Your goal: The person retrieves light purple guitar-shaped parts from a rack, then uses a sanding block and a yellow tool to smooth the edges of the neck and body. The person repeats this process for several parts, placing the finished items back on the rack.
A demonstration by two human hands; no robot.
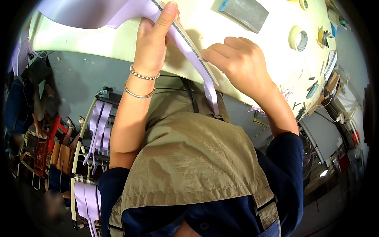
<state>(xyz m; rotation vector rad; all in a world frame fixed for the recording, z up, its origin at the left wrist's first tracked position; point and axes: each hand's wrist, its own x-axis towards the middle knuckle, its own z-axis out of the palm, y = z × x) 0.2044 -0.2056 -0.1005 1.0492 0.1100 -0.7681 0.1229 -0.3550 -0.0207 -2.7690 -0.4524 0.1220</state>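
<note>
A lilac ukulele slants across the top middle, its body at the upper left and its headstock pointing down to the right. My left hand is wrapped round the neck near the body, the thumb along its upper side. Along the neck lies a thin pale strip with a dark edge, the fretboard. My right hand is closed, fingers curled and thumb pinched, right at the fretboard's edge. Whatever those fingertips hold, if anything, is hidden.
On the pale worktable lie a grey block and a roll of tape. More small tools line its right side. Left of me stands a rack with several lilac instruments. People sit at the far left.
</note>
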